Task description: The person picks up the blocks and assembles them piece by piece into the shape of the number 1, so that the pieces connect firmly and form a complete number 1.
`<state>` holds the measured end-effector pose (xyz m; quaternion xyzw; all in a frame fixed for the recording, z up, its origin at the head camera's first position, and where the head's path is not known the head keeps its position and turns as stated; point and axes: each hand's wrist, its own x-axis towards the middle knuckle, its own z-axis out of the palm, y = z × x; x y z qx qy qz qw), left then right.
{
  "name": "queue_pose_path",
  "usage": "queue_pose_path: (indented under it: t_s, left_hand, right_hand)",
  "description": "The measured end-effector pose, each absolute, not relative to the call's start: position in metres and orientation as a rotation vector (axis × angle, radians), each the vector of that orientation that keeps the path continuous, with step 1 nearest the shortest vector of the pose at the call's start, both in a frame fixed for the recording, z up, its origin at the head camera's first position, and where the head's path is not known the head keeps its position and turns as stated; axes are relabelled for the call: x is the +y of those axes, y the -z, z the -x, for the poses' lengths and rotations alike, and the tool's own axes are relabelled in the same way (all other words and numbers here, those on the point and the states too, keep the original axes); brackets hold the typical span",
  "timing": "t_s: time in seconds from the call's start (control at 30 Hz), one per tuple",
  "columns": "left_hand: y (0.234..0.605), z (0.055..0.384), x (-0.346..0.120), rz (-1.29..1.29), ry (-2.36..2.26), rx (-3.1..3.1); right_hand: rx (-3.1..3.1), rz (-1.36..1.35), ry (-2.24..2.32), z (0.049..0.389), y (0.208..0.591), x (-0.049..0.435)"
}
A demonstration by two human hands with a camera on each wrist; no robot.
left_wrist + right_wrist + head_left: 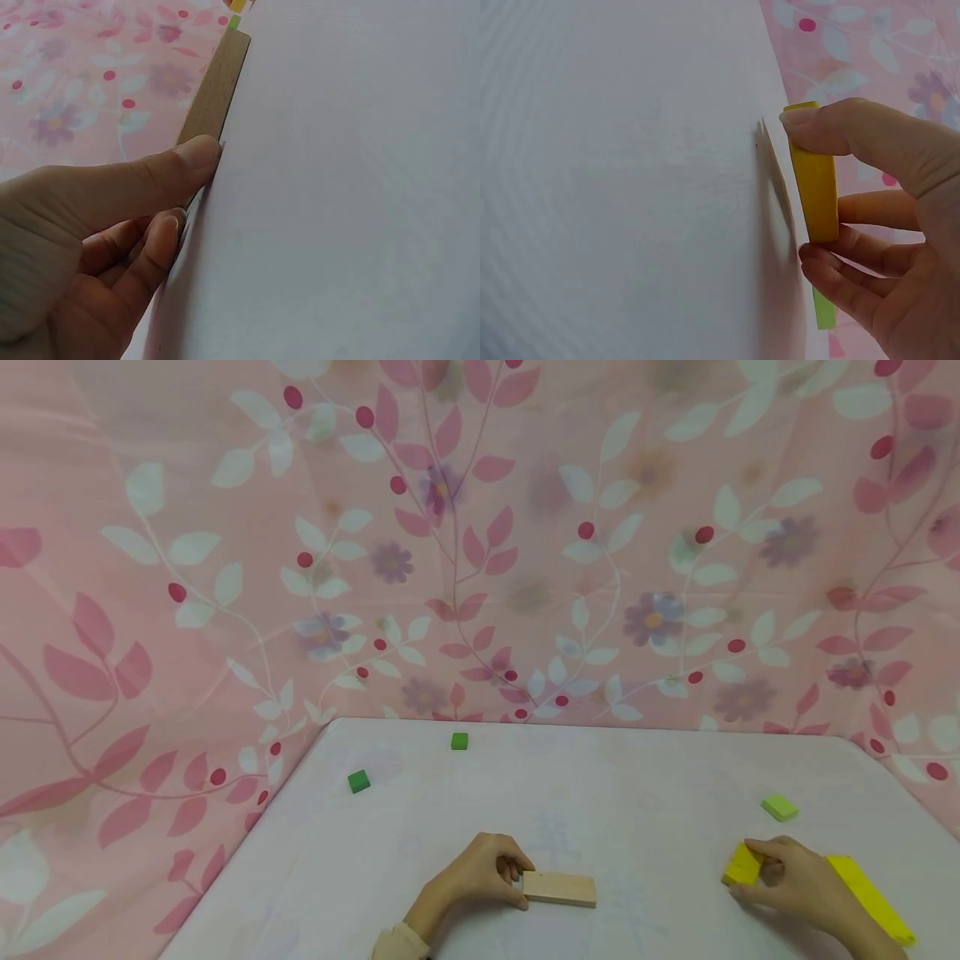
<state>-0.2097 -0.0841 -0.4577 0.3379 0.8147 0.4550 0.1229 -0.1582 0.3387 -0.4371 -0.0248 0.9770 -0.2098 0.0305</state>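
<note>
A flat, pale wooden block (559, 889) lies lengthwise on the white-covered table, near the front. My left hand (487, 872) has thumb and fingers at its left end, pinching it; the thumb (196, 154) rests along the block's edge in the left wrist view. On the right, my right hand (793, 881) grips a short yellow block (742, 865) between thumb and fingertips. That block (815, 180) stands tilted close over the tabletop, a shadow beside it in the right wrist view.
A long yellow block (870, 900) lies just right of my right hand, partly behind it. Beyond that hand is a light green block (780, 807). Two small green blocks, one at the back (460, 742) and another green block (359, 782) further left, sit near the far edge. A floral curtain (480, 568) hangs behind.
</note>
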Motion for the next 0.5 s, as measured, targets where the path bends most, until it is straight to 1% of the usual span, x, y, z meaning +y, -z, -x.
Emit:
queue_pose_path:
  t_s: [0.17, 0.5]
  left_hand:
    - [0.457, 0.209, -0.085, -0.966, -1.365, 2.359]
    - [0.457, 0.208, -0.085, -0.946, -1.381, 2.350]
  right_hand:
    - [2.991, 0.100, 0.730, 0.159, 0.434, 0.333]
    - [3.140, 0.346, 0.963, 0.157, 0.439, 0.318]
